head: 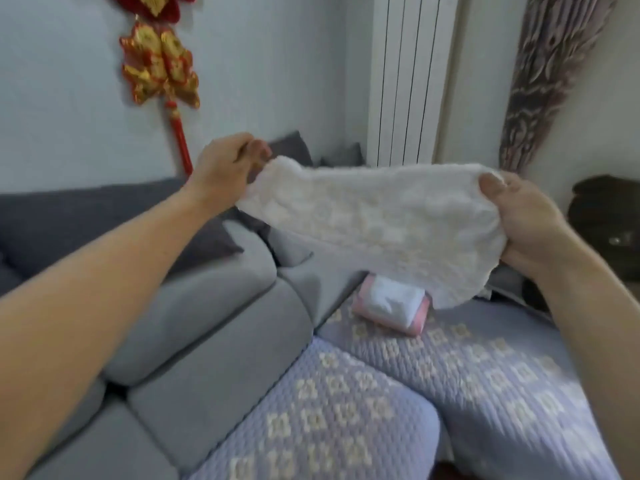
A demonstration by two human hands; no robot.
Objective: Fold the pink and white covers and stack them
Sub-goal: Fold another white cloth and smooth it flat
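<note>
Mid-fold on the white cover, stretched in the air above the sofa seat. Left hand pinching one end, right hand gripping the other. Folded pink cover lying near the seat's back edge. Next up, probably: bring both ends together, then stack on pink.

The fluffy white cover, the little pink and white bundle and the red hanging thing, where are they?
white cover [374, 220], head view, middle of the cloth.
pink and white bundle [393, 304], head view, its white top.
red ornament [159, 67], head view, gold middle.
</note>
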